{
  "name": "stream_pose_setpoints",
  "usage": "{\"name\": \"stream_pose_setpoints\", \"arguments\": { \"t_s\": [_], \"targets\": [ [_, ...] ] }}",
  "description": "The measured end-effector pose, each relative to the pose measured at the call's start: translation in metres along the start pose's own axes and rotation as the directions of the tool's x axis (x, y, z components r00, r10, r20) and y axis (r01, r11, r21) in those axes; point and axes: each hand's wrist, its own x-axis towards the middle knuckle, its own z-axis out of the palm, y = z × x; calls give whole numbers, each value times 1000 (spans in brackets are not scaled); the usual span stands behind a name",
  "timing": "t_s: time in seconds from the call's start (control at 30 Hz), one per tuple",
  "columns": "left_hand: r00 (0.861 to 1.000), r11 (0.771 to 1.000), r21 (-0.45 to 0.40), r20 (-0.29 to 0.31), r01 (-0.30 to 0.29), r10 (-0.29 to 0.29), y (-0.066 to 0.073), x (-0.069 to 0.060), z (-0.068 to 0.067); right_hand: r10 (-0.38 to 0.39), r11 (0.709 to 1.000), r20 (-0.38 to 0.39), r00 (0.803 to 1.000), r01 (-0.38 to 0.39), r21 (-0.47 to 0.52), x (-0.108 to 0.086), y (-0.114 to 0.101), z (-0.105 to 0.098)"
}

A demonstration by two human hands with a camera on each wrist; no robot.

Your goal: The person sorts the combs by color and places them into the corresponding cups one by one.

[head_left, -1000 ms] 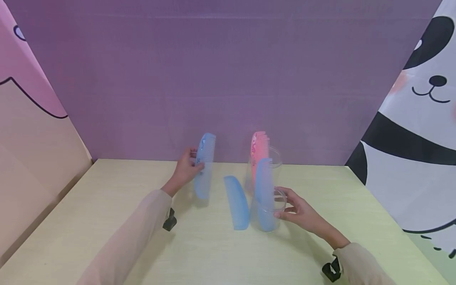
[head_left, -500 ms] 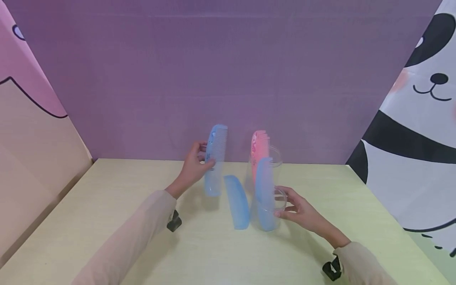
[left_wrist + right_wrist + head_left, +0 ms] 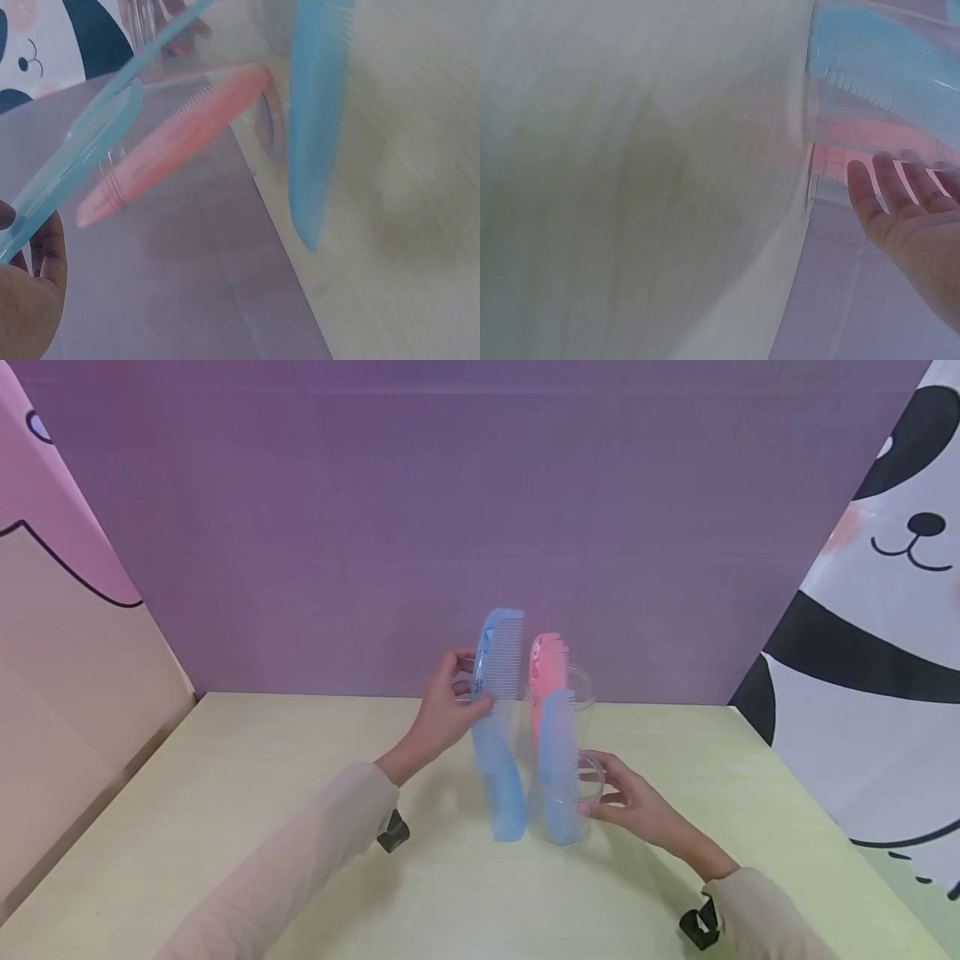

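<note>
My left hand (image 3: 442, 714) pinches a blue comb (image 3: 501, 660) and holds it upright above the table, teeth facing right. In the head view its lower end overlaps another blue comb (image 3: 506, 802), which lies on the table. My right hand (image 3: 630, 802) holds a clear plastic cup (image 3: 596, 781) at its right side; a third blue comb (image 3: 555, 768) stands inside. Just behind, a pink comb (image 3: 546, 672) stands in a second clear cup (image 3: 583, 687). In the left wrist view the held comb (image 3: 71, 165) is apart from the pink comb (image 3: 180, 142).
The pale wooden table (image 3: 225, 793) ends at a purple backdrop (image 3: 480, 510). Side panels with a cartoon panda (image 3: 900, 635) and a pink figure (image 3: 67, 510) flank it. Black straps (image 3: 393, 831) hang at both wrists.
My left hand has carried its blue comb to the right and upward, from left of the lying comb to above its far end. My right hand stays at the front cup.
</note>
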Motion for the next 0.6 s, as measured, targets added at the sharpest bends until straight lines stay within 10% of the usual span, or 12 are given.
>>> {"name": "stream_pose_setpoints", "arguments": {
  "t_s": [0.6],
  "targets": [
    [994, 992, -78, -51, -96, 92, 19, -3, 47, -24, 1000, 5, 1000, 24, -6, -1, -2, -1]
  ]
}}
